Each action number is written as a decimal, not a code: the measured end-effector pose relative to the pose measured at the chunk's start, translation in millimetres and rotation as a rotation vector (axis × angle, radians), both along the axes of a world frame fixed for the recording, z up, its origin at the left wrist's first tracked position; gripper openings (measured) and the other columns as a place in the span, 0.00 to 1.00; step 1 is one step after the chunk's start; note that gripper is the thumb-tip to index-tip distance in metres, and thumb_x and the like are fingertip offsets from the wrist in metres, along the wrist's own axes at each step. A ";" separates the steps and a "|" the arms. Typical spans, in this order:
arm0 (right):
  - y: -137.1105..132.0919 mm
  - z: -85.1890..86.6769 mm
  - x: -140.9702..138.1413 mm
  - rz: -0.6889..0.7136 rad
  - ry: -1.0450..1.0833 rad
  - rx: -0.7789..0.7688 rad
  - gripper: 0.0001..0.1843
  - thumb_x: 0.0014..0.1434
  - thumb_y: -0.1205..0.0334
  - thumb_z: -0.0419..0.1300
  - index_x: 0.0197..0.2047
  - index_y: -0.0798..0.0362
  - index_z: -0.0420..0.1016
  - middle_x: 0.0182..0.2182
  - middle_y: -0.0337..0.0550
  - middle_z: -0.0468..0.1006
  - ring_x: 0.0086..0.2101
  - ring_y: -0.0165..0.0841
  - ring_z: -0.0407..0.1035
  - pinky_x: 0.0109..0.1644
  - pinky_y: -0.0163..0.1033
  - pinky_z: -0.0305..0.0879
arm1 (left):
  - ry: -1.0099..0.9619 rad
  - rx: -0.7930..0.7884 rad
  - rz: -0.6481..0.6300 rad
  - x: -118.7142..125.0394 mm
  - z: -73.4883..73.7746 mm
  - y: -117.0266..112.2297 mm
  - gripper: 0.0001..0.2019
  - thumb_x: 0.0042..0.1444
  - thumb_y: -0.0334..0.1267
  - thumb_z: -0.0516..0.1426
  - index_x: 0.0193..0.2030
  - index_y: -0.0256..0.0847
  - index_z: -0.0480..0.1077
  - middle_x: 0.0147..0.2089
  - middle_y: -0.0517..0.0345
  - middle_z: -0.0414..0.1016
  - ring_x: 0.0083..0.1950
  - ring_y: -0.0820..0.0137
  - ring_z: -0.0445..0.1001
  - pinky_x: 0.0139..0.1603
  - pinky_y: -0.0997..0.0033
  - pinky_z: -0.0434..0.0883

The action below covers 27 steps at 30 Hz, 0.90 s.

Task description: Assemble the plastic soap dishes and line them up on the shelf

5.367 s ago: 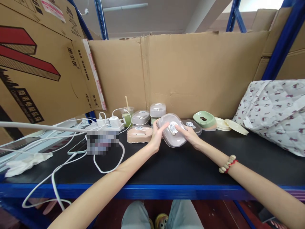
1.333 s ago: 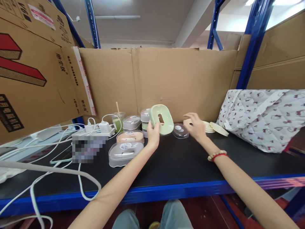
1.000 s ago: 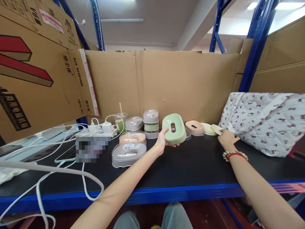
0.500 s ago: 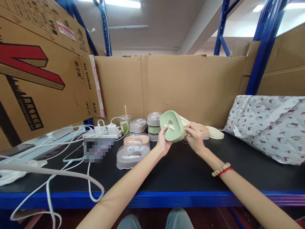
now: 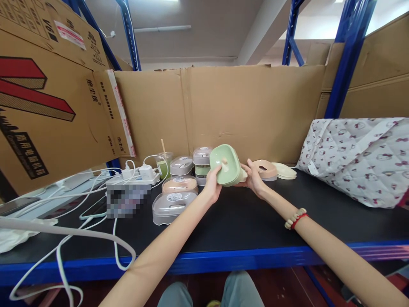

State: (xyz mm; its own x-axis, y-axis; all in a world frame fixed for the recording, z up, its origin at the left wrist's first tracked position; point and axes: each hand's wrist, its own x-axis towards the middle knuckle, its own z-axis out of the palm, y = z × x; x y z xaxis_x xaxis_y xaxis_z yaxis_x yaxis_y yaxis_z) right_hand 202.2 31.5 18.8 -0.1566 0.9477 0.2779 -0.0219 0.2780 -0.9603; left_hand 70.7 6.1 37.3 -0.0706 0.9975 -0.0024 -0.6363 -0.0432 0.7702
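Note:
In the middle of the view, my left hand (image 5: 213,184) grips a pale green soap dish (image 5: 225,164) by its left edge. The dish is held tilted above the tabletop, its hollow facing me, with an opening in its middle. My right hand (image 5: 254,181) is at the dish's right side, its thumb and fingers around a cream-coloured piece (image 5: 244,175) against the back of the dish. Some of the right fingers are hidden. Beyond the right hand lie a peach soap dish (image 5: 266,168) and flat cream pieces (image 5: 284,171).
Lidded soap boxes (image 5: 174,205) stand left of my hands, some stacked. Farther left are a power strip (image 5: 131,181) with white cables, a phone (image 5: 94,208) and a drink cup (image 5: 164,166). A patterned quilted bag (image 5: 358,162) sits right; cardboard (image 5: 252,106) walls the back.
The cream piece has come closer in against the back of the green dish. My right hand has shifted from a pinch to a wider hold. The view has moved slightly.

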 end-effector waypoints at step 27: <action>-10.5 3.0 -7.8 -0.063 0.050 0.042 0.26 0.36 0.45 0.68 0.36 0.52 0.73 0.34 0.41 0.78 0.35 0.33 0.71 0.37 0.35 0.67 | 0.382 0.199 0.167 -2.2 -11.3 2.8 0.04 0.43 0.32 0.63 0.28 0.38 0.73 0.32 0.55 0.77 0.40 0.65 0.74 0.44 0.70 0.68</action>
State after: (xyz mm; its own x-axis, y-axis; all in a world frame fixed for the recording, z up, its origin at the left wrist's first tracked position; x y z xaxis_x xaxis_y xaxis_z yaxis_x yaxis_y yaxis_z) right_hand 194.4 21.1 21.8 -0.0824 0.9427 0.3234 -0.0510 0.3201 -0.9460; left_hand 68.6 8.9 26.1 -0.1888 0.9508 0.2456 -0.2804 -0.2919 0.9144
